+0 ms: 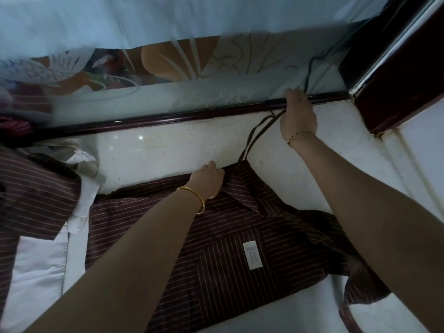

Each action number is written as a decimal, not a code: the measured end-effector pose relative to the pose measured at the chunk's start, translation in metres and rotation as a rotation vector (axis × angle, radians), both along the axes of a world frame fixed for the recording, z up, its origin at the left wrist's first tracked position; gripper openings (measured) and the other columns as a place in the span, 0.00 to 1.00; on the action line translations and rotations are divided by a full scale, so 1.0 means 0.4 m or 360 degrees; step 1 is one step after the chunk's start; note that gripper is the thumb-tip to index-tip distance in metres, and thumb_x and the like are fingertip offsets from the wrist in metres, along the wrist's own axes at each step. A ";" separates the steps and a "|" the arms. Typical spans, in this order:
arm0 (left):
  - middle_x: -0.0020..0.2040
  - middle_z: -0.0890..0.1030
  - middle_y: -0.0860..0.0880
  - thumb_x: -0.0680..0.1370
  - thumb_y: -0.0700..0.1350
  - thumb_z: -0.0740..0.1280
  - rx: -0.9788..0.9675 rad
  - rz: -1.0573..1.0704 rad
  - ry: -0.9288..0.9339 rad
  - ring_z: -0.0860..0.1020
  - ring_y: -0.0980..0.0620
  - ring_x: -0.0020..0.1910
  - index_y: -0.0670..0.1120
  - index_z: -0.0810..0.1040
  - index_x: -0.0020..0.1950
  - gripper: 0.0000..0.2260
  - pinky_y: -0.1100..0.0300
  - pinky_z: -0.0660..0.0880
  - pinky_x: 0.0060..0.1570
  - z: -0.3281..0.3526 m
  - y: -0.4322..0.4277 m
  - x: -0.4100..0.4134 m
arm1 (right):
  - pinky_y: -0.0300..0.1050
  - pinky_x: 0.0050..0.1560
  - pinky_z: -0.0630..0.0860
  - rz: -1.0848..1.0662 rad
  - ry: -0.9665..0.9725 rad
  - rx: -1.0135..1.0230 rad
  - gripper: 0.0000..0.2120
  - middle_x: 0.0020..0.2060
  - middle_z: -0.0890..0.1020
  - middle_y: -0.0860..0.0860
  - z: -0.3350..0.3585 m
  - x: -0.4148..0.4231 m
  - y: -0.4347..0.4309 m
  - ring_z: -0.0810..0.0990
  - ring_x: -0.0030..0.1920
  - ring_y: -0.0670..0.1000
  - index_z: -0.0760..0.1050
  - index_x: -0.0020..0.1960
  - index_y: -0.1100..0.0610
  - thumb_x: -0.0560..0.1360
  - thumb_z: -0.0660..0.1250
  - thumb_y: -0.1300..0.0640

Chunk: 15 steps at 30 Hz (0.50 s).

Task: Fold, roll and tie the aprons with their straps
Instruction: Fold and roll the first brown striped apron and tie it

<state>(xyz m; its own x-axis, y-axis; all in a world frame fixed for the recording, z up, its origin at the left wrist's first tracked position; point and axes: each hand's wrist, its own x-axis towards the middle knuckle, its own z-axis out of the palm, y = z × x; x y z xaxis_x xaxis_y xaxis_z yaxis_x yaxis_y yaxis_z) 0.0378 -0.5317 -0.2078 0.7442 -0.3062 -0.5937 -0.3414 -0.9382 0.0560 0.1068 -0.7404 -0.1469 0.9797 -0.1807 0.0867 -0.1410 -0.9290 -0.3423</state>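
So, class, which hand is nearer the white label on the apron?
Left. The left hand holds the apron by its top edge above the white label; the right hand grips the straps farther away.

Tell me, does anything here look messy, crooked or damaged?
Nothing looks damaged or spilled. The striped apron lies slightly rumpled, a flap folded over beside the left hand, while the right hand holds its strap taut. At the left, more striped and white cloth sits in a loose heap.
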 end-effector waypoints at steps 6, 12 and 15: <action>0.66 0.66 0.41 0.78 0.40 0.62 -0.0268 0.0244 0.0206 0.70 0.43 0.61 0.44 0.66 0.70 0.20 0.54 0.71 0.58 0.009 0.008 0.025 | 0.47 0.47 0.73 0.0039 0.0304 0.0007 0.14 0.63 0.70 0.57 -0.048 -0.099 0.036 0.75 0.54 0.57 0.68 0.63 0.59 0.78 0.56 0.66; 0.51 0.77 0.44 0.75 0.32 0.61 -0.0988 0.0700 0.0277 0.73 0.49 0.50 0.40 0.78 0.55 0.11 0.62 0.69 0.46 0.059 -0.006 0.037 | 0.43 0.36 0.70 0.0150 0.1170 0.0587 0.27 0.32 0.73 0.52 -0.101 -0.192 0.121 0.73 0.33 0.51 0.69 0.34 0.59 0.81 0.48 0.41; 0.48 0.77 0.43 0.76 0.32 0.61 -0.1154 0.0715 0.0115 0.73 0.50 0.47 0.38 0.79 0.50 0.08 0.64 0.68 0.43 0.056 -0.003 0.038 | 0.44 0.50 0.74 -0.0092 0.1455 0.1179 0.26 0.48 0.80 0.52 -0.105 -0.201 0.126 0.78 0.46 0.53 0.76 0.53 0.60 0.77 0.56 0.38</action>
